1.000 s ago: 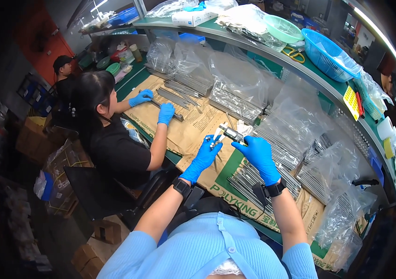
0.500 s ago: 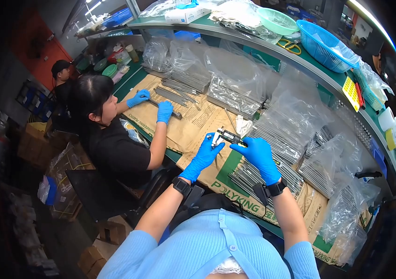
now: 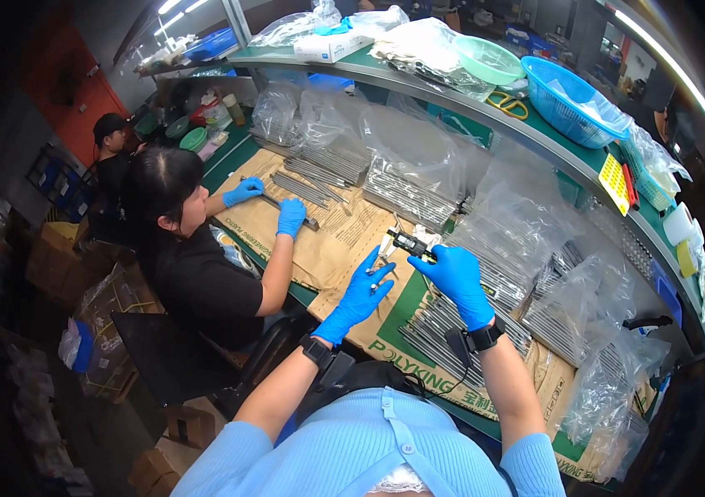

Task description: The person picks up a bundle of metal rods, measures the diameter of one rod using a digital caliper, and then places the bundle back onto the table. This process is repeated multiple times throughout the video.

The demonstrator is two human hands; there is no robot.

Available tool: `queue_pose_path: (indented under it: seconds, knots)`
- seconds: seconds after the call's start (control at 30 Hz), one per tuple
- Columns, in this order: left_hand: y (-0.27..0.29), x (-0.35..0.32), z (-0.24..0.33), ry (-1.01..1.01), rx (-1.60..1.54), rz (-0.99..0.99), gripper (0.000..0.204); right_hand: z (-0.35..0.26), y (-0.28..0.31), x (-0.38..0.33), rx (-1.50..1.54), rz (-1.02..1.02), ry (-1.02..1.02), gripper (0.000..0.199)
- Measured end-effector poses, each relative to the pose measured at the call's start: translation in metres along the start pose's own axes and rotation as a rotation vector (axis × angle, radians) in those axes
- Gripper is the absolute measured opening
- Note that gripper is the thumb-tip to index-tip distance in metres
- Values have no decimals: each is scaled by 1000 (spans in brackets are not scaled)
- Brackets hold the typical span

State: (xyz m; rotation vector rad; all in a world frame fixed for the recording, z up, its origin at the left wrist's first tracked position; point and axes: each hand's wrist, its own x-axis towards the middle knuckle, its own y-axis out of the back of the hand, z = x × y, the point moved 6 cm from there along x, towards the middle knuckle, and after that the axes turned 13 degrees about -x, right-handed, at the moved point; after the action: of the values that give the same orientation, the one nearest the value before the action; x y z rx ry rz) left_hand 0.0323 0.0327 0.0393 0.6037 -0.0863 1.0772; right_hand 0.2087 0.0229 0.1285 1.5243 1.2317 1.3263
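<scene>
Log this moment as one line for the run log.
left hand: on thin metal rod | right hand: holds digital caliper | beneath: brown paper, metal rods | co-worker's hand: on rods

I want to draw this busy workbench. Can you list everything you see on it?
digital caliper: one, black and silver, between both hands
thin metal rods: many, grey, on brown paper and in bags
clear plastic bags: several, along bench back
blue plastic basket: one, upper shelf
green plastic bowl: one, upper shelf
co-worker: one, black shirt, blue gloves, to the left
left hand: blue glove, by caliper
right hand: blue glove, holding caliper
</scene>
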Motion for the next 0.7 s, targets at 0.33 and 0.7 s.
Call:
queue_pose_path:
  seconds: [0.33,0.7]
  knots:
    - [2,11,-34,82,-152,129,42,-2,-12,-15,42,-83,1,48]
    - [-5,8,-28,228,-470,91,43,-11,-15,-34,55,-161,12,51]
